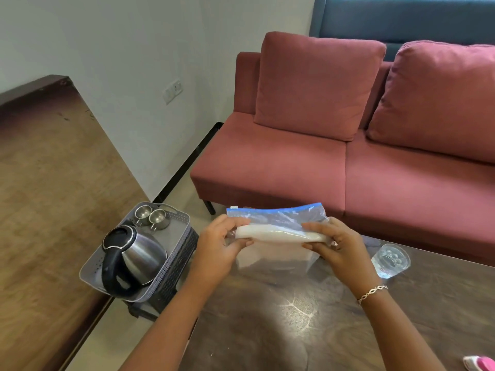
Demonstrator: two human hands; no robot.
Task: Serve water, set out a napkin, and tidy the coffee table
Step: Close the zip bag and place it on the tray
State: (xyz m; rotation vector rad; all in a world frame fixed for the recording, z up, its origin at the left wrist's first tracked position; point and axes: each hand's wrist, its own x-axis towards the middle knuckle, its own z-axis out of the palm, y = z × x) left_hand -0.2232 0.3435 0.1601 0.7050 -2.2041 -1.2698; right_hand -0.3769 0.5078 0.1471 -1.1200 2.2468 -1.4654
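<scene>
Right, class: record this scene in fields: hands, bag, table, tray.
Left hand: grips the left end of the clear plastic zip bag
Right hand: grips the bag's right end
Bag: blue seal strip on top, white folded napkins inside
Table: dark brown coffee table; clear glass tumbler stands right of the hands
Tray: grey plastic tray holds steel kettle with black handle and two small steel cups

bare coffee table near side, water glass far right
</scene>
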